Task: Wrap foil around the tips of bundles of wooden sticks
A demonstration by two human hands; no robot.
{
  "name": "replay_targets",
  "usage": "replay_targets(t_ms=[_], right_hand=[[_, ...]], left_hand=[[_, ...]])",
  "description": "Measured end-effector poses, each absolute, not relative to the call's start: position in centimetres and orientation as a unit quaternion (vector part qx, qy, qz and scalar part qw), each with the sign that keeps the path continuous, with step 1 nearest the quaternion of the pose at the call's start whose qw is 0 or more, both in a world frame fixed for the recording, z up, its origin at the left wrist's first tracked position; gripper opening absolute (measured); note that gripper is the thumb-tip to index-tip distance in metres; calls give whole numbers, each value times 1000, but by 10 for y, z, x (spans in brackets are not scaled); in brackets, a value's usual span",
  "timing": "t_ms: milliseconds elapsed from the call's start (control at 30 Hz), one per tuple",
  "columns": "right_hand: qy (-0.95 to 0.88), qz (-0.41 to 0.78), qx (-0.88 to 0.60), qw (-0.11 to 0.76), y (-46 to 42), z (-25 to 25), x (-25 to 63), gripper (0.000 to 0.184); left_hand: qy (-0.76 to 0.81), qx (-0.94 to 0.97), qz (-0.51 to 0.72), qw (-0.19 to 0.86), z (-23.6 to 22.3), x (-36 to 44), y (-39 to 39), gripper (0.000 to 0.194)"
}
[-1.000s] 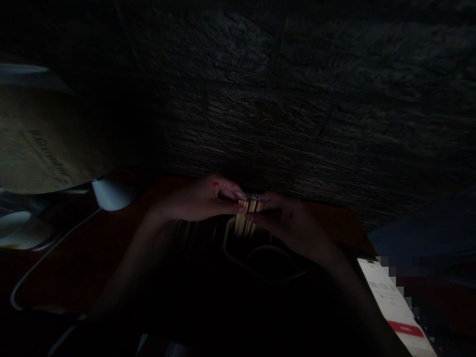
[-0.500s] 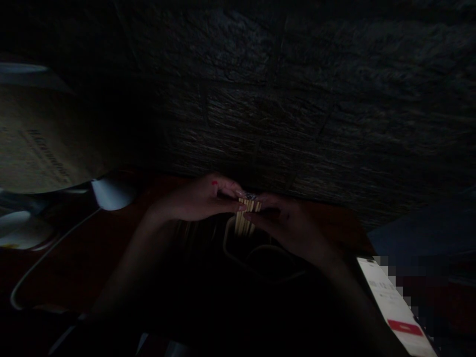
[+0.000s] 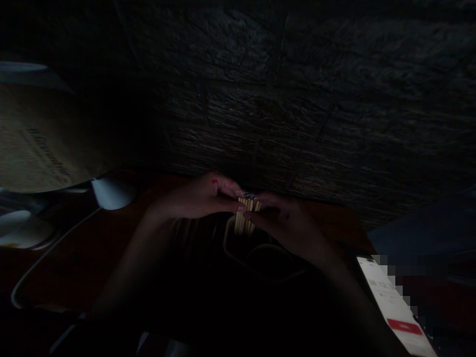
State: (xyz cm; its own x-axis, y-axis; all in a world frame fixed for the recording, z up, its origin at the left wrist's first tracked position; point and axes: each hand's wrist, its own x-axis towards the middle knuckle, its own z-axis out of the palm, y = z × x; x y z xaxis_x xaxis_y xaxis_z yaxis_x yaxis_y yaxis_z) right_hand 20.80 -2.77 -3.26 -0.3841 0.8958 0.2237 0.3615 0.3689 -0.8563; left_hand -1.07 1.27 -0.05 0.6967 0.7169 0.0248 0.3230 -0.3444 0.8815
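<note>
In dim light, a bundle of pale wooden sticks (image 3: 243, 226) is held between my two hands. My left hand (image 3: 201, 198) pinches it from the left, thumb lying across the sticks. From the right, my right hand (image 3: 290, 220) grips the same bundle, its thumb tip close to the left thumb. Shiny clear plastic (image 3: 251, 196) shows at the far end of the sticks, between the fingers. Just below the bundle is a dark container with a pale angular rim (image 3: 225, 245); a curved edge shows within it, but its contents are too dark to make out.
A textured brick wall (image 3: 238, 109) rises behind the reddish-brown table (image 3: 330, 223). To the left are a printed brown paper bag (image 3: 33, 144), a white cone-shaped object (image 3: 111, 194) and a white cable (image 3: 48, 252). A lit phone (image 3: 394, 302) lies at the right.
Both hands stay in nearly the same place. The sticks have shifted slightly under the thumbs and their far ends now look more evenly lined up.
</note>
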Motion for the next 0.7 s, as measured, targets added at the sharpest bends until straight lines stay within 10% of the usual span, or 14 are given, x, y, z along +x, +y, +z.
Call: replay_targets(t_ms=[700], right_hand=[[-746,347,-424,378,-31,-25,212,16]], left_hand=[[346,804,205,438,-1,-10,12,19]])
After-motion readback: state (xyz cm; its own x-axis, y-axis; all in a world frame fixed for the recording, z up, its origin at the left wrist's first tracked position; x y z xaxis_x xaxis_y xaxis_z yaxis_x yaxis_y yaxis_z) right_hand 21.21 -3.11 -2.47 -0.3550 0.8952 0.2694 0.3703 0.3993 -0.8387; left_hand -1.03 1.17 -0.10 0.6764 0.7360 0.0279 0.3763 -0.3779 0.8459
